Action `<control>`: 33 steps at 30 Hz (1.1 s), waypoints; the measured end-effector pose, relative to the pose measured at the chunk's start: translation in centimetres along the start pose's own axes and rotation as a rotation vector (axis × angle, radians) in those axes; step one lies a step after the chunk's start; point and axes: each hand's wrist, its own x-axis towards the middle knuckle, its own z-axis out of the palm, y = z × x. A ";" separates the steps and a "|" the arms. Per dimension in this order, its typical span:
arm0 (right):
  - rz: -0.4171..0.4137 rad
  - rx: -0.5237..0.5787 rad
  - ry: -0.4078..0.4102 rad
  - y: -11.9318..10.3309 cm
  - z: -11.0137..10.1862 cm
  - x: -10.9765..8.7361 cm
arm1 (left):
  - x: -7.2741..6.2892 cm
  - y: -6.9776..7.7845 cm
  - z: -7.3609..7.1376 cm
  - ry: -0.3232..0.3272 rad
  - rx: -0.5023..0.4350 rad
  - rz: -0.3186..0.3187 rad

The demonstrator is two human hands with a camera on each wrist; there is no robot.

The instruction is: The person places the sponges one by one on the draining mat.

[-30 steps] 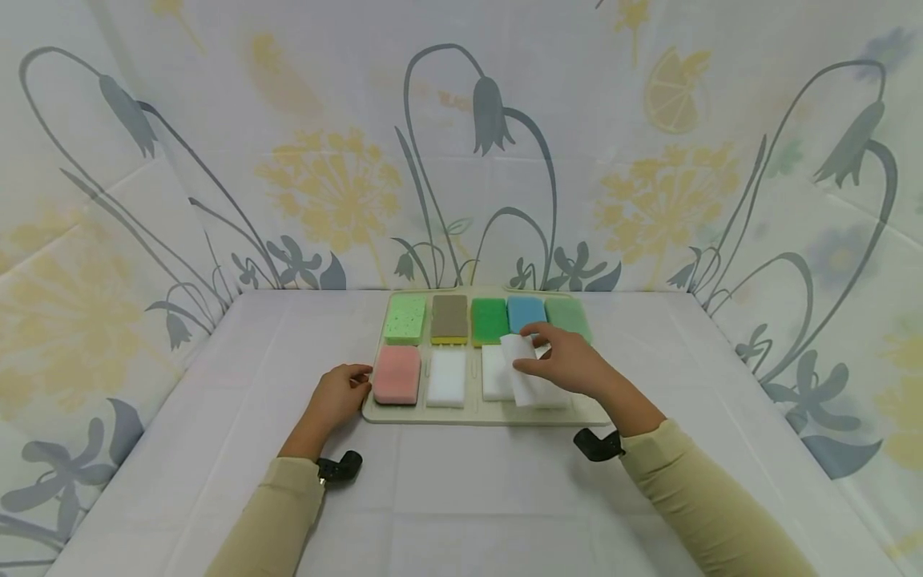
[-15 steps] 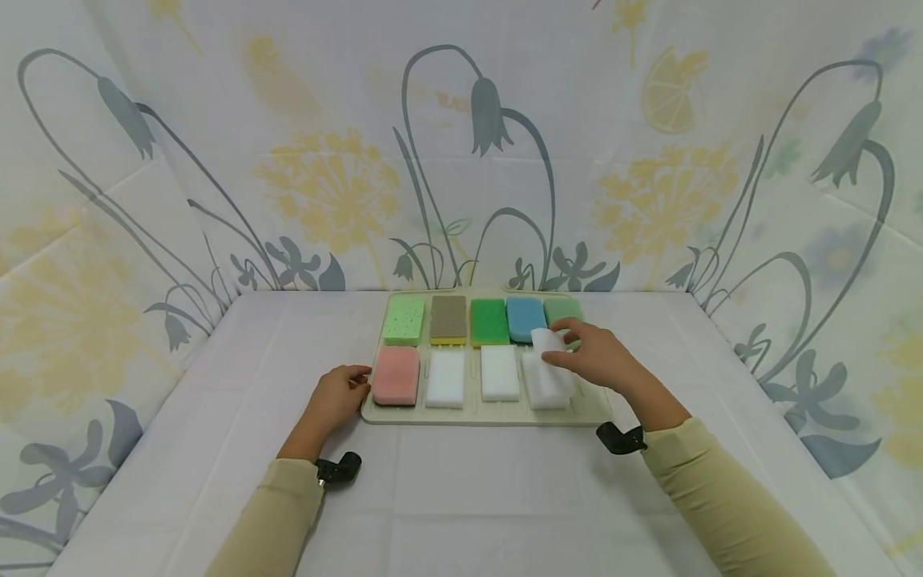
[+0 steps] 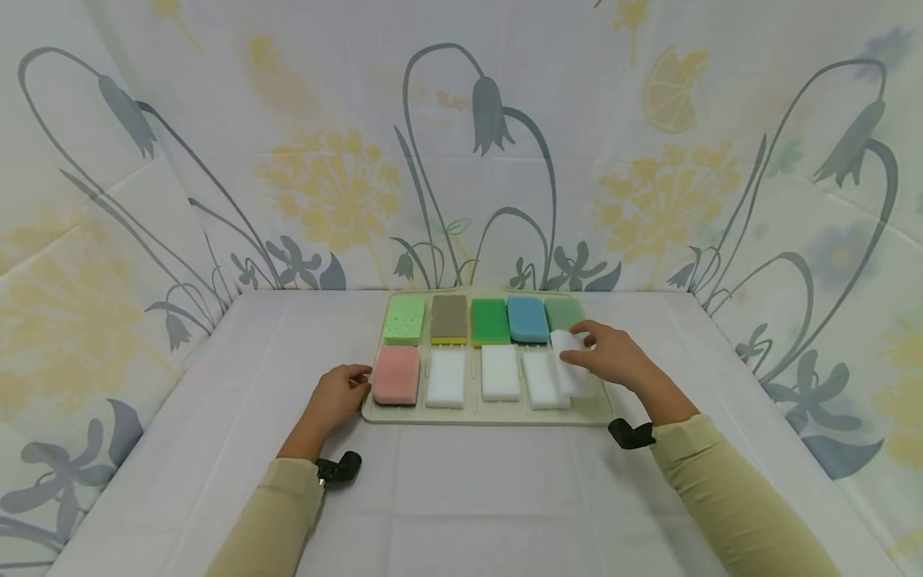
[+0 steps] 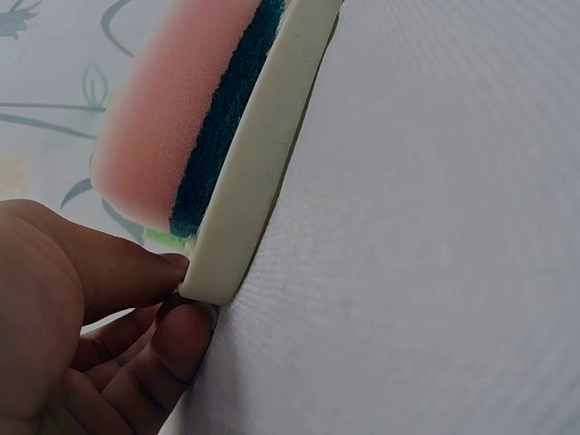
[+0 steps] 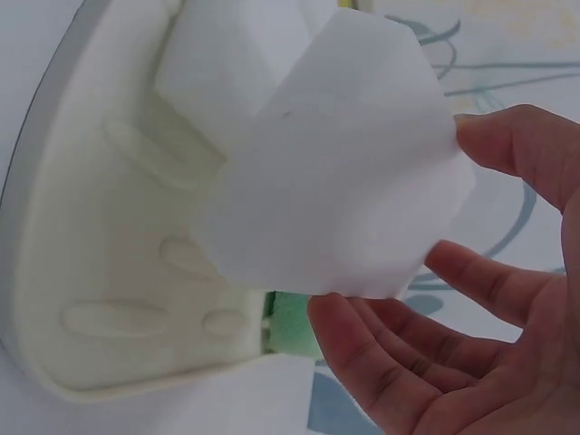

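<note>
My right hand (image 3: pixel 613 357) pinches a white sponge block (image 5: pixel 335 172) by its edges, thumb on one side and fingertips on the other. The block is tilted over the front right part of a cream tray (image 3: pixel 461 417). In the head view it partly covers the white sponge (image 3: pixel 542 378) to its left. At the tray's left edge, my left hand (image 3: pixel 336 401) pinches the rim between thumb and finger, beside a pink sponge (image 4: pixel 168 109) with a dark blue scouring layer. Two more white sponges (image 3: pixel 445 378) lie in the front row.
Along the tray's back row lie a speckled light green sponge (image 3: pixel 405 319), a brown-and-yellow one (image 3: pixel 449 318), a dark green one (image 3: pixel 489 320), a blue one (image 3: pixel 527 318) and a pale green one (image 3: pixel 562 311). A flowered cloth (image 3: pixel 332 192) hangs behind the white-covered table (image 3: pixel 461 497).
My right hand has carried the white sponge block rightward across the front row, uncovering the white sponges to its left. The left hand stays at the tray's edge.
</note>
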 end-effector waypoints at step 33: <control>0.049 -0.143 -0.025 1.7 1.2 1.4 | 0.2 -0.4 0.2 0.021 -0.070 -0.040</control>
